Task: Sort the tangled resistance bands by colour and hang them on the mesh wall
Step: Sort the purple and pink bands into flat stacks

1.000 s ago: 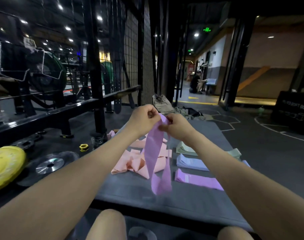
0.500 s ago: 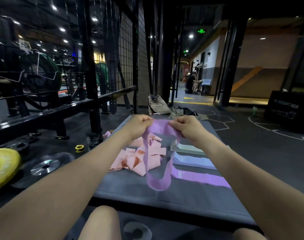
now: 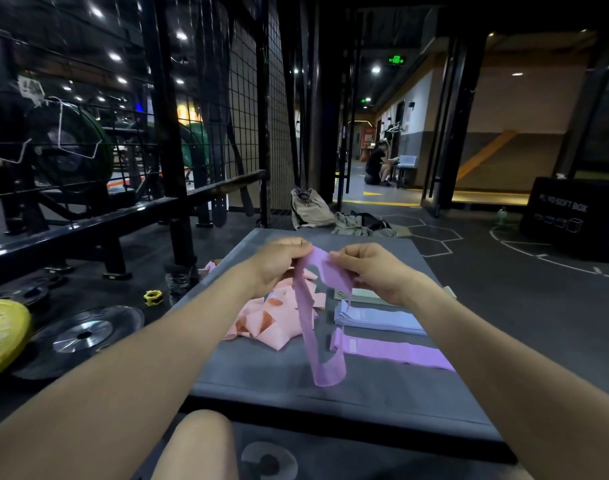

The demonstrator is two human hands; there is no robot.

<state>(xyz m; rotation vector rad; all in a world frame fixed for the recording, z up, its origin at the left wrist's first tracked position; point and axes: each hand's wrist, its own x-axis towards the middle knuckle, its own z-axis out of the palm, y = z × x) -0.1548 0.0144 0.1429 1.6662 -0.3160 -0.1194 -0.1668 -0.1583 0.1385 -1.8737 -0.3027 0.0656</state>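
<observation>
Sorting looks mid-way, judging by the layout. The mesh wall (image 3: 251,109) stands beyond the far left corner of the grey mat (image 3: 331,393); no coloured band hangs on it that I can see, so hanging is not yet done. The mat works as the staging surface, low on the floor in front of the knees. On the mat's left half lies the pink tangle (image 3: 272,320), loose and unsorted, probably left as the pile to draw from. On the mat's right half sit flat stacks in a column: green stack (image 3: 362,295) farthest, blue stack (image 3: 379,318) in the middle, purple stack (image 3: 393,351) nearest, one colour per pile, so each can be lifted as a set. Above the mat's centre hangs the purple band (image 3: 313,327), its loop dangling just over the mat. Left hand (image 3: 279,268) and right hand (image 3: 372,271) hold its top edge close together, fingers (image 3: 344,252) curled and pinching the fabric, likely to straighten a twist before it joins the purple stack. A yellow collar (image 3: 153,297) lies on the floor left of the mat.
</observation>
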